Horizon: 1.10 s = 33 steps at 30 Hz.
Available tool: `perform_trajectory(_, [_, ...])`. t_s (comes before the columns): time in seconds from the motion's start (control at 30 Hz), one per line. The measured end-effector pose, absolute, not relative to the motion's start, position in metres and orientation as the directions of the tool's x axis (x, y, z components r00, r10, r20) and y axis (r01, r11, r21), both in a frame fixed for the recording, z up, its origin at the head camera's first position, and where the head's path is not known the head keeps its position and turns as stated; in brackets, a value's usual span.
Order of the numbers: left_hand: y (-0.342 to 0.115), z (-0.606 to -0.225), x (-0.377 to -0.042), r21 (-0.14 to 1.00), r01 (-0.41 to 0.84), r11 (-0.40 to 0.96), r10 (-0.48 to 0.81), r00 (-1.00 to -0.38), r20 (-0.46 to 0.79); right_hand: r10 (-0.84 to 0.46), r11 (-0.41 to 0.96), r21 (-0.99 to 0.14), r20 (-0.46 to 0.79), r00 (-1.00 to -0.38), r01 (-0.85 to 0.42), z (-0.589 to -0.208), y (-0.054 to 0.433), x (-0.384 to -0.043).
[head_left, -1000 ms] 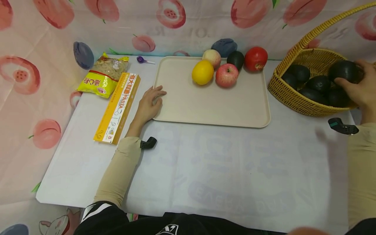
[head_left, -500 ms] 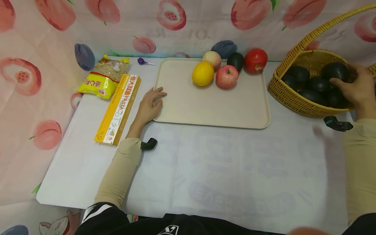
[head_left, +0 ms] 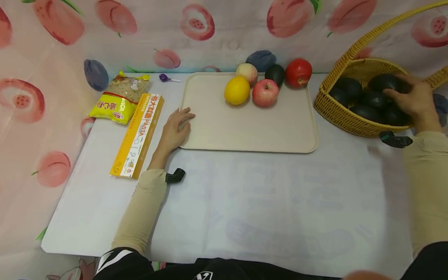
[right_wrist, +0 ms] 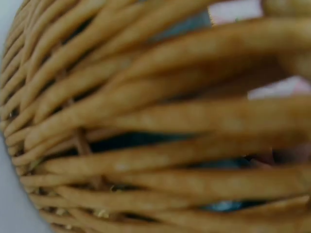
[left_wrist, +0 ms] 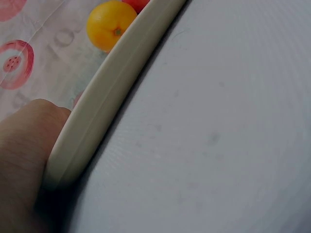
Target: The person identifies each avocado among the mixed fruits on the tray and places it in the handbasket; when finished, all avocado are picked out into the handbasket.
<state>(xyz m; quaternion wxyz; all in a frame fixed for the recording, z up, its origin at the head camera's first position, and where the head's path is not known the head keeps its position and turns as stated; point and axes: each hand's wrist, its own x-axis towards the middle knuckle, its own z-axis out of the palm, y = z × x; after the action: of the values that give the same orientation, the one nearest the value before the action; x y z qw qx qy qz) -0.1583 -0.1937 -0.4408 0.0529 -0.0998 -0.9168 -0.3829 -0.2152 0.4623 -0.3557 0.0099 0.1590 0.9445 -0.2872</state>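
Note:
In the head view, my right hand [head_left: 420, 101] reaches over the right side of the wicker basket [head_left: 336, 111] and holds a dark avocado [head_left: 385, 83] by its right end. Several more avocados [head_left: 374, 100] lie under and beside it. The right wrist view is filled by the basket's woven wall [right_wrist: 146, 160], which hides most of the hand. My left hand [head_left: 173, 130] rests on the left edge of the beige tray [head_left: 245, 132], its fingers lying over the rim. The left wrist view shows that hand [left_wrist: 29, 145] against the tray's outer side.
At the tray's back lie a yellow orange [head_left: 237, 90], a pale peach [head_left: 247, 74], a red-pink apple [head_left: 265, 93], an avocado [head_left: 275, 74] and a red round fruit [head_left: 298, 73]. A yellow food bag [head_left: 120, 97], pasta box [head_left: 136, 136] and purple lollipop [head_left: 164, 77] stand left.
My right hand has lowered the avocado onto the others in the basket and shifted slightly left. The left hand stays at the tray's edge; the whole head view has shifted a little.

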Motion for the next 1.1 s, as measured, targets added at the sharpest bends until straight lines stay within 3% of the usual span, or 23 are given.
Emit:
perform_trajectory(0.57, [-0.195,-0.443,-0.158,0.687,0.243,0.684,0.148,-0.969,0.196,0.3,0.765,-0.537,-0.19,-0.935,0.355,-0.359,0.461,-0.22])
perform_trajectory(0.93, [-0.194,-0.443,-0.16,0.676,0.236,0.698,0.149,-0.971,0.185,0.266,0.838,-0.482,-0.048,-0.963,0.256,-0.355,0.454,-0.212])
perform_trajectory(1.1, [-0.195,-0.444,-0.16,0.678,0.234,0.697,0.146,-0.972,0.186,0.343,0.819,-0.502,0.04,-0.939,0.278,-0.354,0.447,-0.21])
